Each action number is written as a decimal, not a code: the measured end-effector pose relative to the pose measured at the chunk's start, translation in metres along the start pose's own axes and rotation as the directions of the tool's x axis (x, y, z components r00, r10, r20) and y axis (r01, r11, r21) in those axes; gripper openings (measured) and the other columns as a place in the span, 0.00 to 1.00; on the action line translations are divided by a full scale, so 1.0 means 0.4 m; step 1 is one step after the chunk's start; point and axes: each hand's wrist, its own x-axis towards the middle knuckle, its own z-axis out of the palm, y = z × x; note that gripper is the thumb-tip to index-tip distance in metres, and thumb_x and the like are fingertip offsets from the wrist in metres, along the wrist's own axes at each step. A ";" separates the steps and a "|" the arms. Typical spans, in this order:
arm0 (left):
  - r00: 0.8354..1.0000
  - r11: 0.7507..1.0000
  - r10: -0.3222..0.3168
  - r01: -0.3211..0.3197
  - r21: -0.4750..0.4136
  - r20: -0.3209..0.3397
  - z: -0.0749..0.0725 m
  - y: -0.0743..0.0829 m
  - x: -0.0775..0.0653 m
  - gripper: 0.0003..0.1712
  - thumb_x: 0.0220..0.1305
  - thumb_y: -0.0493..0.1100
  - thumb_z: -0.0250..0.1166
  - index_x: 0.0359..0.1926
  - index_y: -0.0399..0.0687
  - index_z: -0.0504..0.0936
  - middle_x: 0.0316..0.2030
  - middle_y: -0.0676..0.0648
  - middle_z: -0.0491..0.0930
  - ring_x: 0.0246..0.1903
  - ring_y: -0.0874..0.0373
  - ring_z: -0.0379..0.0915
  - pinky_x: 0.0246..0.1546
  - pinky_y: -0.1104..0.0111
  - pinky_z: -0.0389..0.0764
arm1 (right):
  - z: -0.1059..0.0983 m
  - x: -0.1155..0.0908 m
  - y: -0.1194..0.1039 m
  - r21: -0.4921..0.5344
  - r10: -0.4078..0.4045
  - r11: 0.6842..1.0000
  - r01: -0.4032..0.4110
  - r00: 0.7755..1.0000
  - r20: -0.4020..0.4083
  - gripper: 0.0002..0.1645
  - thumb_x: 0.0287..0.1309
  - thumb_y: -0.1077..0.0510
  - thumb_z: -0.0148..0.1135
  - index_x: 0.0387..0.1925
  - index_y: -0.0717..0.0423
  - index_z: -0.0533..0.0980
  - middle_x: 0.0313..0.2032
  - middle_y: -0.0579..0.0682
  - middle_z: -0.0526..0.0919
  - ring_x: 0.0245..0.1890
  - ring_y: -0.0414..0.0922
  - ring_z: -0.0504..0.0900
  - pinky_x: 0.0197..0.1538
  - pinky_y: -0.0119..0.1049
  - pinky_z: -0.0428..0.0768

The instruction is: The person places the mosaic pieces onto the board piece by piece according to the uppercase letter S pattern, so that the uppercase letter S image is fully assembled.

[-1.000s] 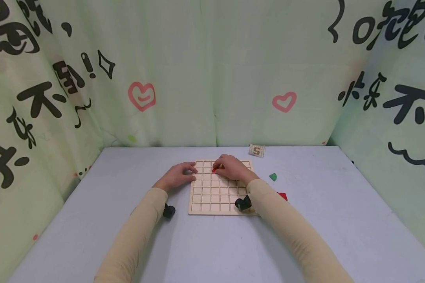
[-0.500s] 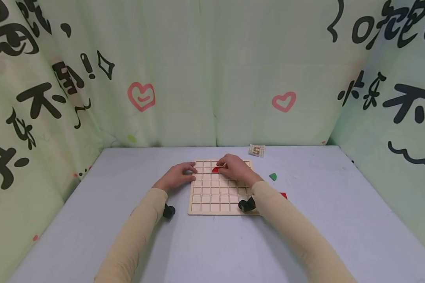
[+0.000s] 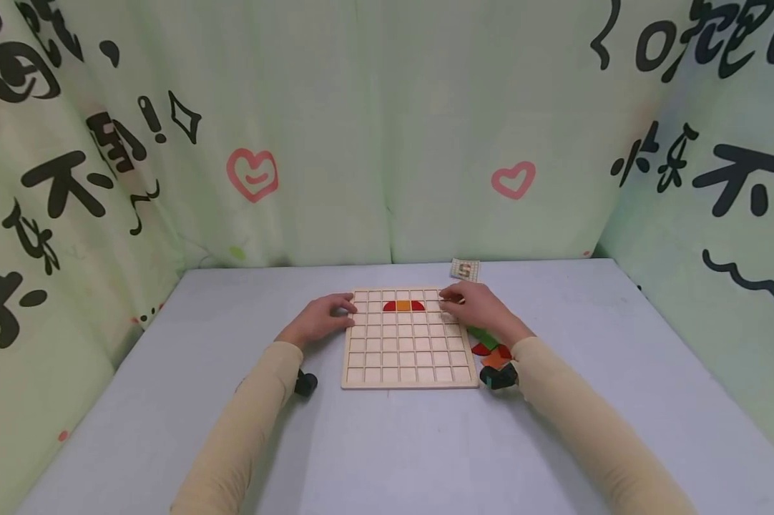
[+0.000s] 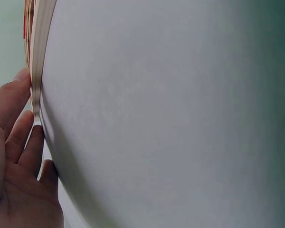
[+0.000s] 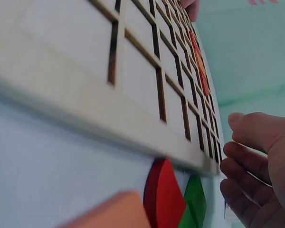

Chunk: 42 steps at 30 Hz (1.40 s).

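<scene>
So we've got a gridded board on the table, w/ a red half-round, an orange square and a 2nd red pc side by side in its second row from the far side.

Our left hand is at the board's left edge, fingers relaxed and touching it, not wrapped round anything; prob steadying it. Our right hand is over the board's right edge, fingers loosely bent, thumb apart, no pc in it afaict. Can't tell if the tips touch wood.

Just right of the board: a green pc, a red wedge and an orange pc. Patterned card lies past the board's far edge.

Step rn imo: laying pcs into the grid, and we look btwn placements. Next move prob calls for reaching to the pcs right of the board, pinching one, then squaring it to its cell.
</scene>
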 end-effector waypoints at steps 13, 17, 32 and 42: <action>1.000 1.000 0.012 -0.012 -0.001 0.005 -0.003 0.001 0.000 0.15 0.67 0.44 0.66 0.52 0.45 0.84 0.73 0.45 0.67 0.76 0.45 0.53 0.77 0.52 0.55 | -0.047 -0.111 0.102 -0.103 -0.048 0.993 0.056 0.996 0.079 0.22 0.65 0.59 0.60 0.59 0.62 0.78 0.55 0.60 0.82 0.50 0.53 0.78 0.60 0.54 0.79; 1.000 1.000 0.020 -0.020 0.002 0.002 -0.005 0.001 -0.001 0.15 0.67 0.44 0.66 0.53 0.45 0.84 0.73 0.45 0.67 0.76 0.45 0.53 0.77 0.52 0.55 | -0.053 -0.124 0.108 -0.090 -0.101 0.990 0.109 0.992 0.080 0.20 0.63 0.64 0.58 0.56 0.63 0.79 0.53 0.59 0.83 0.51 0.54 0.79 0.60 0.55 0.80; 1.000 1.000 -0.008 0.008 -0.004 0.001 -0.002 0.001 -0.001 0.15 0.67 0.44 0.67 0.53 0.45 0.83 0.73 0.46 0.66 0.77 0.45 0.52 0.78 0.52 0.55 | -0.051 -0.123 0.094 -0.086 -0.071 0.993 0.081 0.991 0.116 0.17 0.62 0.62 0.62 0.52 0.61 0.82 0.49 0.57 0.83 0.47 0.50 0.78 0.55 0.49 0.82; 1.000 1.000 -0.019 0.019 -0.005 0.002 0.002 0.002 0.000 0.15 0.67 0.45 0.67 0.52 0.46 0.84 0.73 0.47 0.66 0.77 0.46 0.52 0.78 0.52 0.55 | -0.052 -0.120 0.097 -0.103 -0.013 0.994 0.023 0.996 0.093 0.17 0.63 0.58 0.65 0.51 0.63 0.81 0.46 0.57 0.81 0.42 0.48 0.76 0.50 0.44 0.82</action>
